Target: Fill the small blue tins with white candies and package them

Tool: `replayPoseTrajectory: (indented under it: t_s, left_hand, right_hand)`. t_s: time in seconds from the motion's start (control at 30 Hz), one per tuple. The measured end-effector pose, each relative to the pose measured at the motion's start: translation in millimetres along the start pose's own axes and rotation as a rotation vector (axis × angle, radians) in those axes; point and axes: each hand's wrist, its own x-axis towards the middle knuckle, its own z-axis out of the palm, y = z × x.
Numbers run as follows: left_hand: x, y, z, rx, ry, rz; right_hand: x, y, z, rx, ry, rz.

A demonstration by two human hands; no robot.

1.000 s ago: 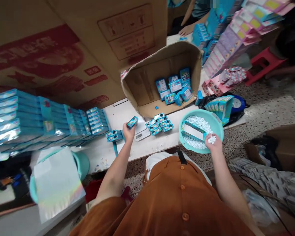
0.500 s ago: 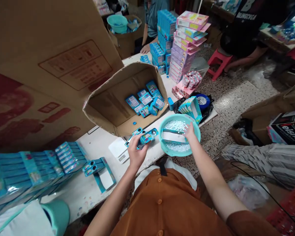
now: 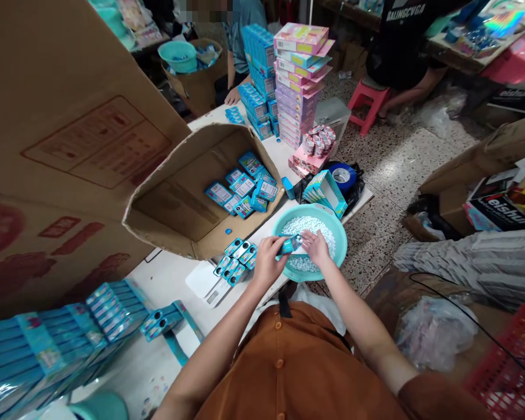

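Note:
My left hand is wrapped round a small blue box, tilted over the turquoise basin. Close to the box's right end, my right hand has its fingers bent together, with what look like a few white pellets at the tips. More white pellets fill the basin, and a pale divider crosses it, partly hidden by my hands. Left of my hands, several blue boxes with round dark holes stand on and beside a white scale.
A cut-open cardboard box holds several blue boxes. Behind stand stacked pink cartons. An open blue display carton and blue tape roll sit beyond the basin. Packed blue cartons line the left. Two other people sit further back.
My right hand has come up from the pellets to the blue box's end. My left hand has carried the box rightward over the basin. The view has shifted slightly.

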Motion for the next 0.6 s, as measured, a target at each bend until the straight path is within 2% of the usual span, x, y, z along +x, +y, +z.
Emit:
replayPoseTrajectory:
  t_s: [0.1, 0.17, 0.3, 0.47, 0.6]
  left_hand:
    - [5, -11, 19.3, 0.022, -0.077, 0.004]
    - [3, -11, 24.9, 0.015, -0.094, 0.023]
    - [1, -9, 29.0, 0.029, -0.079, 0.004]
    - [4, -13, 34.6, 0.026, -0.073, -0.017]
    - [0, -10, 31.2, -0.092, -0.064, -0.032]
  right_hand:
    - [7, 11, 2, 0.099, 0.003, 0.106]
    - [12, 15, -1, 0.131, 0.047, 0.156]
    - [17, 14, -9, 0.182, 0.147, 0.150]
    - [18, 6, -5, 0.209, 0.089, 0.153]
    - [21, 6, 2, 0.204, 0.085, 0.170]
